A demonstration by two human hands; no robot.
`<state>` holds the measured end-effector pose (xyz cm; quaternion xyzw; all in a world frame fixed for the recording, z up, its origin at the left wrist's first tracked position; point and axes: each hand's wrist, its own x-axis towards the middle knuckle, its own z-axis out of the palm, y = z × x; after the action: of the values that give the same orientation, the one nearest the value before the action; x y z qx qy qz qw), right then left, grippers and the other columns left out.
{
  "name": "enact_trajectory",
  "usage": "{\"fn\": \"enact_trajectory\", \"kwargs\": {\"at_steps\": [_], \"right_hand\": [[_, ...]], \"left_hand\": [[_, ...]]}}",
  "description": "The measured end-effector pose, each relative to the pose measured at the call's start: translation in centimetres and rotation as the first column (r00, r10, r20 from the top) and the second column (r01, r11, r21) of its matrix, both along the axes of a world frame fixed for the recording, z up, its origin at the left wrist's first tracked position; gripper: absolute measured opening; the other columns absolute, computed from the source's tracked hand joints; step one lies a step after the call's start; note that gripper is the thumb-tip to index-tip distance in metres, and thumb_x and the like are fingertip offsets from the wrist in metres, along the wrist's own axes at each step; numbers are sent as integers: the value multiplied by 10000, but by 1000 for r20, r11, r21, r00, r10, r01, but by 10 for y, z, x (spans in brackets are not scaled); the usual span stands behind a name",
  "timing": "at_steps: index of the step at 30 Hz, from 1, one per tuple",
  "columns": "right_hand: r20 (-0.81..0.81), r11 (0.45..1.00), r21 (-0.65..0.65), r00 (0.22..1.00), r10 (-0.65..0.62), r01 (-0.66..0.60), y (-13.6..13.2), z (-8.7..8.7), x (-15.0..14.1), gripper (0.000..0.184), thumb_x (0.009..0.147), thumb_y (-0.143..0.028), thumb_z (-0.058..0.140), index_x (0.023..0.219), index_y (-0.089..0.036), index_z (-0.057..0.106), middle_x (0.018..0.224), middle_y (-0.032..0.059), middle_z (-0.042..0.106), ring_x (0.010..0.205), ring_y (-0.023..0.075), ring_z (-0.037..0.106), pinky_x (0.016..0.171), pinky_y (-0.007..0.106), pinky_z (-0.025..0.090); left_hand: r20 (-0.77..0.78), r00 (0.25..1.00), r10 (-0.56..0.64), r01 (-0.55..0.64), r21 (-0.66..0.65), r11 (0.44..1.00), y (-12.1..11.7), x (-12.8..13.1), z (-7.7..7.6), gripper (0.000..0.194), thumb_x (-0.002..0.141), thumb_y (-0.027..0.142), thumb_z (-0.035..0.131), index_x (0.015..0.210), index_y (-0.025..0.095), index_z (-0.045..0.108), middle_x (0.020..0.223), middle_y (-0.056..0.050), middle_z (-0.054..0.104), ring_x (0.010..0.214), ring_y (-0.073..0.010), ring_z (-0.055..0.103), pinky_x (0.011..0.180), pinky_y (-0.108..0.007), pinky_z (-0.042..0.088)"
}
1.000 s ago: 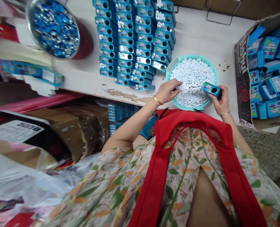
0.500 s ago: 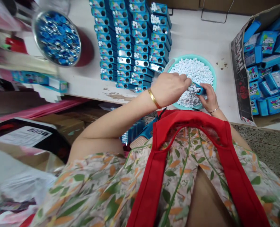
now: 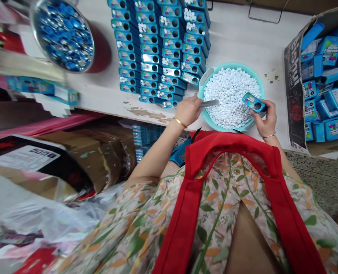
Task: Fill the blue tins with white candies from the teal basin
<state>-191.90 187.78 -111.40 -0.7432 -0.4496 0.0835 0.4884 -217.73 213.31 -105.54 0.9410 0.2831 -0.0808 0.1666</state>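
Two hands occupied. Left hand (image 3: pixel 187 110): fingers closed on grey scoop (image 3: pixel 210 103), tip over white pellets (image 3: pixel 228 87). Right hand (image 3: pixel 268 118): thumb and fingers gripping blue box (image 3: pixel 251 101) above right side of teal basin (image 3: pixel 245 128), right of frame centre. Change: left hand withdrawn from box to basin's left edge; loading likely between scoops. Hidden: scoop handle, inside left hand. Unclear: box fill level, opening dark. Cut off: carton (image 3: pixel 294 95), right frame edge.

A brown carton (image 3: pixel 90 158) is sitting left of centre, with a pink sheet (image 3: pixel 43 125) stretching above it — crumpled clear plastic (image 3: pixel 32 219) is lying lower left, bent wire (image 3: pixel 262 19) showing upper right.
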Motion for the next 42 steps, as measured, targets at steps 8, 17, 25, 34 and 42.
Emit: {"fn": "enact_trajectory", "kwargs": {"at_steps": [8, 17, 25, 34, 42], "right_hand": [[-10, 986, 29, 986, -165, 166, -12, -9, 5, 617, 943, -696, 732, 1351, -249, 610, 1208, 89, 666, 1116, 281, 725, 1046, 536, 635], [50, 998, -29, 998, -48, 50, -9, 2, 0, 565, 976, -619, 716, 1386, -244, 612, 1273, 128, 704, 1191, 330, 727, 1085, 598, 634], [159, 989, -37, 976, 149, -145, 15, 5, -20, 458, 1028, -457, 627, 1445, -273, 591, 1351, 148, 736, 1280, 355, 713, 1127, 638, 631], [50, 988, -42, 987, 153, -151, 23, -2, -29, 497, 1031, -561, 614, 1452, -298, 605, 1397, 150, 731, 1343, 360, 697, 1195, 660, 591], [-18, 998, -46, 999, 47, -48, 11, 15, -18, 592, 984, -714, 656, 1384, -278, 624, 1335, 136, 718, 1272, 360, 715, 1134, 631, 626]], "left_hand": [[117, 986, 122, -82, -301, 950, -39, 62, -82, 347, 1059, 233, 551, 1364, 142, 687, 1424, -198, 718, 1368, -326, 662, 1157, -446, 524], [392, 919, -34, 154, -280, 948, -11, 15, -35, 352, 1059, 381, 588, 1299, 151, 705, 1143, -139, 761, 1011, -246, 718, 933, -361, 563], [219, 921, -323, 338, -33, 941, -20, 35, 78, 254, 1055, 333, 602, 1221, 199, 740, 1110, -107, 743, 1074, -280, 711, 888, -373, 556], [49, 919, -392, 389, 56, 919, -56, 58, 151, 362, 1093, 142, 387, 1074, 157, 748, 1026, -110, 705, 1090, -281, 714, 870, -385, 555], [85, 996, -38, 38, -6, 999, -5, 21, 74, 203, 1036, 256, 604, 1199, 217, 720, 1165, -120, 710, 1180, -333, 668, 961, -450, 533]]}}
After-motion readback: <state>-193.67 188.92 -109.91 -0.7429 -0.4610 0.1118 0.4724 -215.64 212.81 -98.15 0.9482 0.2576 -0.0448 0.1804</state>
